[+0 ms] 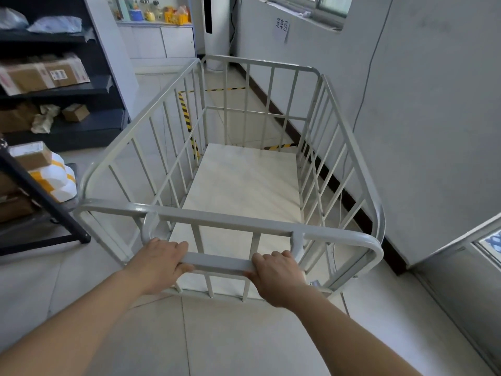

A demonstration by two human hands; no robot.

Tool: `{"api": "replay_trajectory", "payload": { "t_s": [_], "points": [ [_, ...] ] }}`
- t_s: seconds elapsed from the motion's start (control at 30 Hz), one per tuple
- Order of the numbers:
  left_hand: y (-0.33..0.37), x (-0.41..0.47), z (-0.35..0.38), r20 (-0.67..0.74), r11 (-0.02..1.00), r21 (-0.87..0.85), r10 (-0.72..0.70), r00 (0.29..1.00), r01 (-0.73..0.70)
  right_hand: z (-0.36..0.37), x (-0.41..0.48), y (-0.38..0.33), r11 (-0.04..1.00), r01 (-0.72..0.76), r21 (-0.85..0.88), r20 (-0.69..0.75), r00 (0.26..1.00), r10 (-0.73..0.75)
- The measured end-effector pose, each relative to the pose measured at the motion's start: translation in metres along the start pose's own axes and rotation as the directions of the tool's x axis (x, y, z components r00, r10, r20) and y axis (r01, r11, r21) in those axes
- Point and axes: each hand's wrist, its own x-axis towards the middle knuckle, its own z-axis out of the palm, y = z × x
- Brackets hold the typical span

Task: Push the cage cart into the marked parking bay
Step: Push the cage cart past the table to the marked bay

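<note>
Both hands grip the handle bar (219, 263) of the empty cage cart (244, 185) at the bottom centre of the frame: the left hand (160, 263) and right hand (276, 278) each have fingers (176, 245) curled over the bar, thumbs beneath. The cart fills the middle of the frame, its far end crossing the yellow-black floor tape (187, 118) that outlines the bay beside the wall (406, 104), under a paper sign (282, 27). The push seems midway. Next, I judge, it needs a straight shove forward, keeping the right side off the wall.
</note>
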Motion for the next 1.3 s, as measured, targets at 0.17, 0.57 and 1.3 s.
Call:
{"api": "replay_trajectory", "payload": {
  "t_s": [0.17, 0.57, 1.3],
  "points": [
    [-0.037, -0.037, 0.006, -0.017, 0.999, -0.011, 0.033, 0.999, -0.033, 0.002, -0.003, -0.056, 0.999, -0.038, 0.033, 0.009, 0.999, 0.037],
    [-0.096, -0.135, 0.029, -0.046, 0.998, 0.016, 0.059, 0.997, -0.058, 0.023, -0.036, -0.178, 0.997, -0.061, 0.053, -0.023, 0.998, 0.062],
    [-0.01, -0.309, 0.074, -0.094, 0.999, -0.001, 0.033, 0.995, -0.033, 0.052, -0.216, -0.237, 0.996, 0.061, 0.06, -0.061, 0.997, -0.057]
  ]
}}
